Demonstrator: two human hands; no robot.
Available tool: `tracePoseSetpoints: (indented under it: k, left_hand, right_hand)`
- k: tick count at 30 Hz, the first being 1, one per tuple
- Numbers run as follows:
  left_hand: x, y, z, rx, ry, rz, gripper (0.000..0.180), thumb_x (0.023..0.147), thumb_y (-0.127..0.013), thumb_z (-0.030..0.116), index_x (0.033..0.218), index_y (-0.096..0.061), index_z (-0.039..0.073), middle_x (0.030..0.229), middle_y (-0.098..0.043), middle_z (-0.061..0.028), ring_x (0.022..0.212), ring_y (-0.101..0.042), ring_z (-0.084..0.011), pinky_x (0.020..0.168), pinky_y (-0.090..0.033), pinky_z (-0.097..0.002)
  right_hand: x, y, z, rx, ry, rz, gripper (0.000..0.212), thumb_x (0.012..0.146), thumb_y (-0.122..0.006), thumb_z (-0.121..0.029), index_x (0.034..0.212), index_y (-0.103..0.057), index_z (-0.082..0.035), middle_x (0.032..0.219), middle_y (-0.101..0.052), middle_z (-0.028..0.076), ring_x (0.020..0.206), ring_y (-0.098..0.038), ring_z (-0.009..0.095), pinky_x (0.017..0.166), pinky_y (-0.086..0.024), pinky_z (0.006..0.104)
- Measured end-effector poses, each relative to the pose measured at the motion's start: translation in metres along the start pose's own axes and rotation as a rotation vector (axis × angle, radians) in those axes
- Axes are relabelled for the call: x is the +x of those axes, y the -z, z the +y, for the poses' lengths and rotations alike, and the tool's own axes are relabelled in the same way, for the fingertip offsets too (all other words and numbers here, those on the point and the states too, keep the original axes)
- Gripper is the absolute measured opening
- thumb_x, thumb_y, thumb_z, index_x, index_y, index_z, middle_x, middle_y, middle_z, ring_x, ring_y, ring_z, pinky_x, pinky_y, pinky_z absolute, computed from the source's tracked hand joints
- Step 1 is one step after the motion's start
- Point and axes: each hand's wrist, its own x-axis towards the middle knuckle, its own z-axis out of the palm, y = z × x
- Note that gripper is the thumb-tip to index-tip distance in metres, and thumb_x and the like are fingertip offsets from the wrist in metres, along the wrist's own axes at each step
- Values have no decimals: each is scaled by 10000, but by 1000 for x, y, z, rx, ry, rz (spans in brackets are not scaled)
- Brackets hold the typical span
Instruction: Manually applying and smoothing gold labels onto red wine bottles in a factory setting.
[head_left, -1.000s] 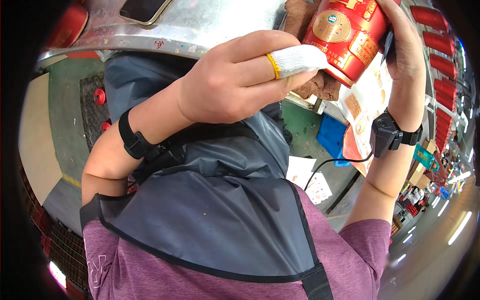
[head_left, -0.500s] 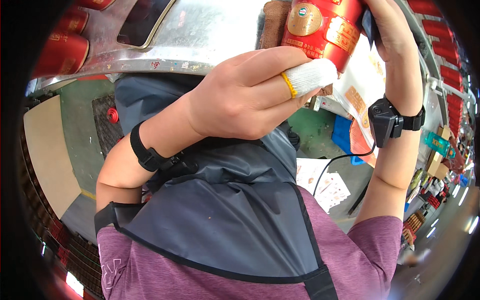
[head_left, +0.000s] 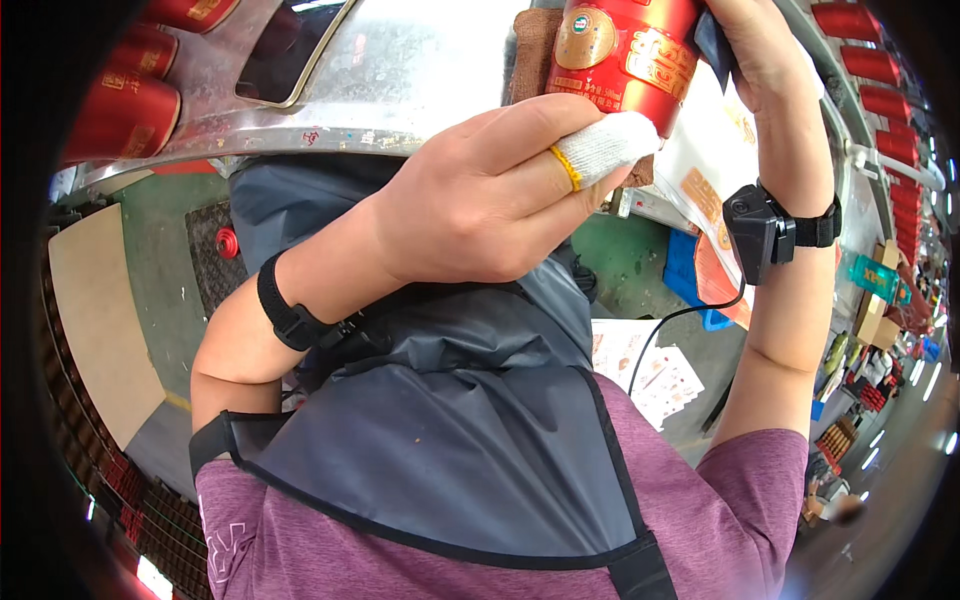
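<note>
A glossy red cylindrical container [head_left: 650, 60] with gold lettering and a round gold emblem lies tilted on a brown towel [head_left: 535, 50] at the table's near edge. My left hand [head_left: 490, 190] is closed round its lower end; a white knitted finger cover [head_left: 612, 148] with a yellow rim is on one finger. My right hand [head_left: 765, 50] is at the container's far right side, with a dark blue cloth [head_left: 713, 48] between the palm and the container. The upper frame edge cuts off that hand's fingertips and the container's upper end.
On the metal table [head_left: 400, 70] lie a phone [head_left: 290, 50] and, further left, several red containers [head_left: 125, 110]. More red containers [head_left: 870, 60] line the right side by a white pipe [head_left: 905, 170]. Below are a blue crate [head_left: 690, 275], papers [head_left: 650, 375] and a red round piece [head_left: 227, 242].
The container and both hands have shifted slightly left. The container appears turned a little, with its emblem further left. Both hands keep their hold.
</note>
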Motion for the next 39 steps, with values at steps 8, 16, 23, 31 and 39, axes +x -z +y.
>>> tracePoseSetpoints:
  k: [8, 16, 23, 31, 39]
  left_hand:
    - [-7, 15, -1, 65, 44, -81, 369, 663, -783, -55, 1032, -773, -37, 1111, -734, -129, 1011, -684, -287, 816, -617, -376]
    - [6, 9, 11, 81, 15, -98, 369, 663, -763, -33, 1032, -770, -46, 1096, -733, -145, 1016, -682, -303, 825, -612, -381]
    - [3, 12, 10, 147, 28, -81, 436, 647, -742, -42, 1082, -760, -61, 1089, -727, -145, 1006, -673, -309, 815, -605, -387]
    - [18, 10, 18, 144, -47, -189, 449, 610, -735, -23, 1056, -756, -73, 1098, -725, -154, 1017, -678, -308, 823, -610, -378]
    - [18, 18, 17, 275, -42, -192, 328, 730, -741, -88, 1057, -756, -75, 1054, -736, -154, 962, -676, -301, 783, -596, -377]
  right_hand:
    - [1, 8, 3, 30, -20, -47, 644, 883, -816, -304, 1405, -537, -50, 1232, -653, 106, 1081, -635, 168, 942, -535, 316]
    - [1, 2, 1, -37, 35, -28, 628, 891, -802, -302, 1396, -534, -41, 1264, -621, 122, 1122, -608, 171, 957, -526, 314]
    - [5, 4, -1, -80, 31, -73, 530, 886, -802, -289, 1295, -612, -10, 1168, -669, 110, 1026, -646, 163, 897, -551, 308]
    - [12, 9, 9, -120, 146, -43, 453, 877, -806, -276, 1205, -668, 4, 1073, -710, 96, 951, -668, 155, 851, -563, 302]
    - [21, 16, 16, -223, 226, 43, 396, 829, -837, -300, 1089, -743, -17, 957, -754, 94, 843, -693, 135, 781, -575, 293]
